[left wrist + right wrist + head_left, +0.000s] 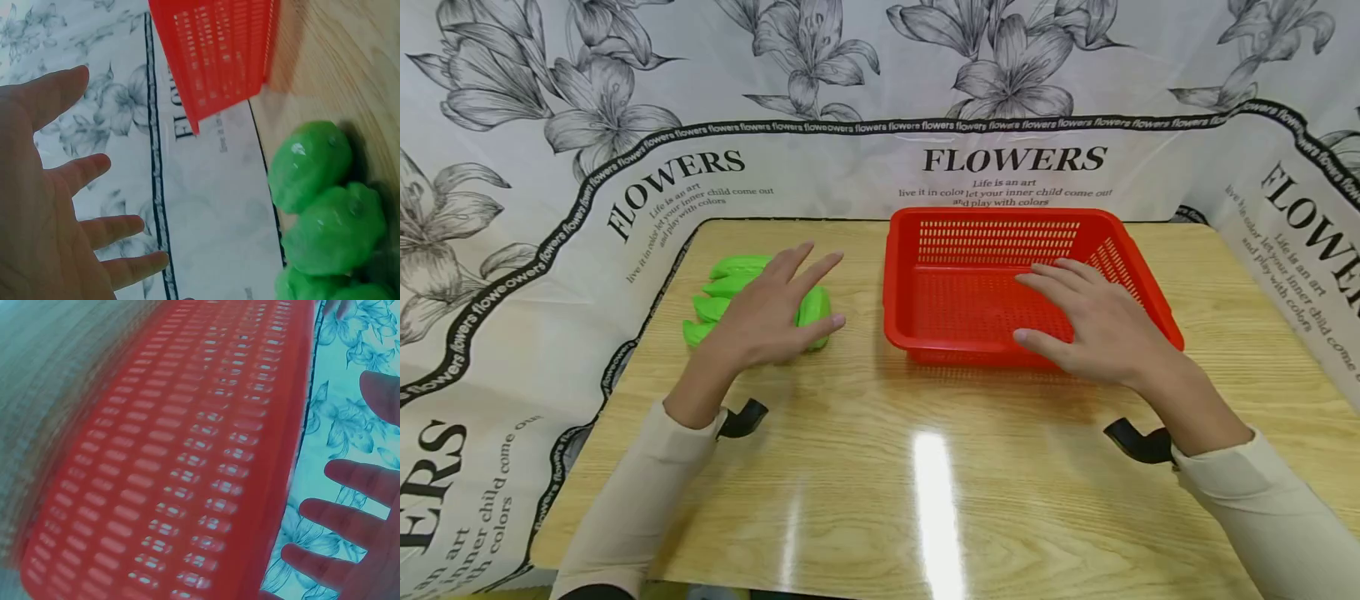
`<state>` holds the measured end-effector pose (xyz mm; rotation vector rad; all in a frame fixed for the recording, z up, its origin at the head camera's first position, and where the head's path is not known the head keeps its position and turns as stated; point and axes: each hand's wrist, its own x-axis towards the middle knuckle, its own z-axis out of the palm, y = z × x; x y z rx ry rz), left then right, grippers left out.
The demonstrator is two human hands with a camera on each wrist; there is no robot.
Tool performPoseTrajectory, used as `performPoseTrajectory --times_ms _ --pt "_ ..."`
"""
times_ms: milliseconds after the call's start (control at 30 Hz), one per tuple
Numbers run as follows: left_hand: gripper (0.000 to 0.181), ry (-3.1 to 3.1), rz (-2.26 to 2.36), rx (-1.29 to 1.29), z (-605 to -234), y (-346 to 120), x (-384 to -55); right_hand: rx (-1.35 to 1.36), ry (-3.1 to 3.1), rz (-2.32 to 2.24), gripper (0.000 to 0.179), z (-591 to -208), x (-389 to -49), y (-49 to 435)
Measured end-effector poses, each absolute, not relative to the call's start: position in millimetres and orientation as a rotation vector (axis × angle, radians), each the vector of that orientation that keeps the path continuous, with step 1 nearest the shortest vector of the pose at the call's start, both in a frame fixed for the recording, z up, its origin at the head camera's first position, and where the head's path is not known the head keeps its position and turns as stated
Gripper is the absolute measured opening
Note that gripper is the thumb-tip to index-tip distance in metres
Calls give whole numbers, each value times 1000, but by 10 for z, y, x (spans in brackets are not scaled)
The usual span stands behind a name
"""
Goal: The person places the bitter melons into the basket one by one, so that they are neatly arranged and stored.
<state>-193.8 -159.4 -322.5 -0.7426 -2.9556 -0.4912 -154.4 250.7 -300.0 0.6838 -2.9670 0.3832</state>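
Note:
My left hand (763, 317), fingers spread, hovers over several bright green, glossy, fruit-like pieces (812, 310) on the left of the table; their exact kind is unclear. It hides part of them in the head view. The left wrist view shows lumpy, rounded green pieces (337, 228) lying against one another, apart from the spread fingers (128, 231). On the right, a red plastic basket (958, 343) with slotted walls stands upright. My right hand (1101, 329) is held above its front right part, fingers extended, holding nothing. The basket's slotted wall (169, 450) fills much of the right wrist view.
The wooden table (850, 467) reaches from the front edge to a white cloth (842, 167) with printed flowers and lettering, which hangs behind and along both sides. A black wrist mount (745, 418) juts from the left sleeve, another (1138, 440) from the right.

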Motion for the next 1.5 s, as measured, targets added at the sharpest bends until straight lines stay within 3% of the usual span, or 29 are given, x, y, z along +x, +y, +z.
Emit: performPoseTrajectory --times_ms 733,1500 --pt "83 -3046 -613 -374 -3753 -2488 -1976 314 -2937 509 69 -3308 -1625 3166" --pt "90 -3043 -799 -178 -4045 -2756 -1879 -20 -3049 830 82 -3421 -1706 3620"
